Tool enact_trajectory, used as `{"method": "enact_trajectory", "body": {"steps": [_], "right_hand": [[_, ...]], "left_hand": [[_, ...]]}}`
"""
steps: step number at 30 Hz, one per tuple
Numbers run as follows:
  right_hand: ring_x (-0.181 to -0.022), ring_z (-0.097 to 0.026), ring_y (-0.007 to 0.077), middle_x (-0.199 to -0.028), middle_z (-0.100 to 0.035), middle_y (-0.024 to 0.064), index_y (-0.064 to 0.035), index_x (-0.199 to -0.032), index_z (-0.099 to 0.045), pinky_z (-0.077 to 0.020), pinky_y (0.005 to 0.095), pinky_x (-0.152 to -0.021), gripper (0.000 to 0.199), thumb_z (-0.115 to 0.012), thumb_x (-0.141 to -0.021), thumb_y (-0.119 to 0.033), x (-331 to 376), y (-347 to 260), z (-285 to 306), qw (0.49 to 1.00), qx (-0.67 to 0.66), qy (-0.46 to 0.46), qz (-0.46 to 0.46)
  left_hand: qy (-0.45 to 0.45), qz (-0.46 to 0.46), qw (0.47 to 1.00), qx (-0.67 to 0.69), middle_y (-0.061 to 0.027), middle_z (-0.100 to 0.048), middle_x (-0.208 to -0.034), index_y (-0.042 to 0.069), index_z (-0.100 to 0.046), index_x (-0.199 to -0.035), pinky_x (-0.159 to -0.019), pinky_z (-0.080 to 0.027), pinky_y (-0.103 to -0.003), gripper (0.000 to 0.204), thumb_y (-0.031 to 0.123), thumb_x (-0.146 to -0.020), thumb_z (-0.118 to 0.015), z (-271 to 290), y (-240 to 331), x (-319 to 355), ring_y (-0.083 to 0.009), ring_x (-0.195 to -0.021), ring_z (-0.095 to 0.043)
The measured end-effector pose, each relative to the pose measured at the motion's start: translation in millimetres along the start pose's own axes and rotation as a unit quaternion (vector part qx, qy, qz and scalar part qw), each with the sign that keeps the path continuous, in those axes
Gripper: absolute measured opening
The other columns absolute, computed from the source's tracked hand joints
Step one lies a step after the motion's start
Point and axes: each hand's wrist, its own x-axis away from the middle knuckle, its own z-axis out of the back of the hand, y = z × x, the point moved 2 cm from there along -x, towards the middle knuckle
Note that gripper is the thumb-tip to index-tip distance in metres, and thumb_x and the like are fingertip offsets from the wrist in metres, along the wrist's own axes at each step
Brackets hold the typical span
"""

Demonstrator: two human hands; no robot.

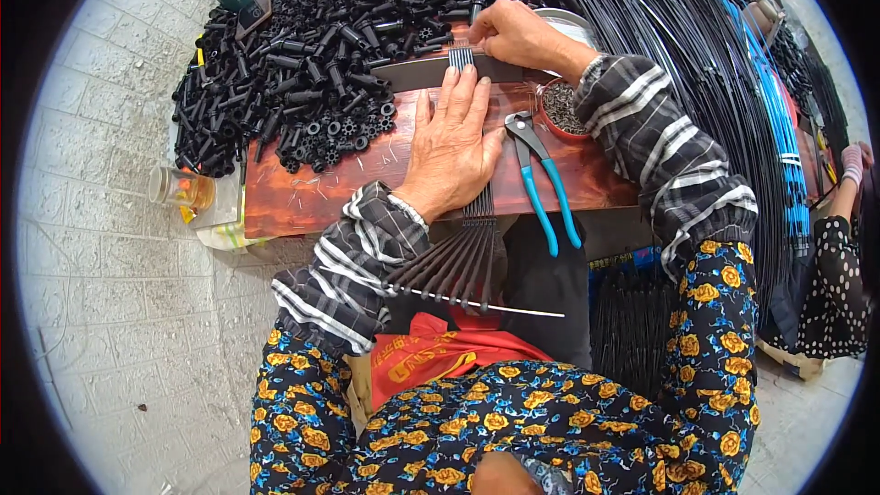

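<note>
My left hand (449, 147) lies flat with its fingers stretched out, pressing a row of thin dark rods (461, 57) side by side against a dark bar on the table. The rods run under my palm and come out as a fan of black ribs (449, 266) over the table's front edge. A thin white rod (522, 312) crosses below their lower ends. My right hand (515, 35) is closed in a pinch at the rods' far tips; whatever it pinches is hidden. Blue-handled pliers (543, 179) lie right of my left hand.
Black plastic tubular parts (312, 64) heap across the table's left and back. A red bowl of small metal pieces (561, 108) stands by my right forearm. Long black rods (678, 64) pile at the right. A glass jar (183, 189) stands at the left; another person's hand (856, 163) shows far right.
</note>
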Motion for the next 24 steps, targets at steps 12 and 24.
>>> {"method": "enact_trajectory", "body": {"steps": [12,24], "right_hand": [[-0.069,-0.069,0.0271,-0.075,-0.069,0.0175,0.0011,-0.082,-0.072,-0.0536,0.0348,-0.064,0.017,-0.068,-0.067,-0.006,30.9,50.9,64.3,0.991,0.092,-0.035,-0.087],[-0.067,-0.068,0.0305,-0.073,-0.067,0.0181,0.0005,-0.077,-0.071,-0.0523,0.0371,-0.062,0.013,-0.066,-0.068,-0.006,42.2,70.9,59.7,0.989,0.147,0.009,-0.029]], "left_hand": [[0.023,-0.008,1.000,0.016,-0.0202,-0.032,-0.151,0.000,-0.041,-0.141,-0.112,-0.020,-0.058,0.061,0.030,-0.090,-0.057,-3.8,-1.1,-0.6,-0.0359,-0.143,-0.026],[0.011,-0.004,1.000,0.015,-0.0198,-0.032,-0.151,0.001,-0.040,-0.142,-0.113,-0.019,-0.057,0.062,0.031,-0.090,-0.057,-5.1,-1.0,-0.9,-0.0356,-0.143,-0.025]]}}
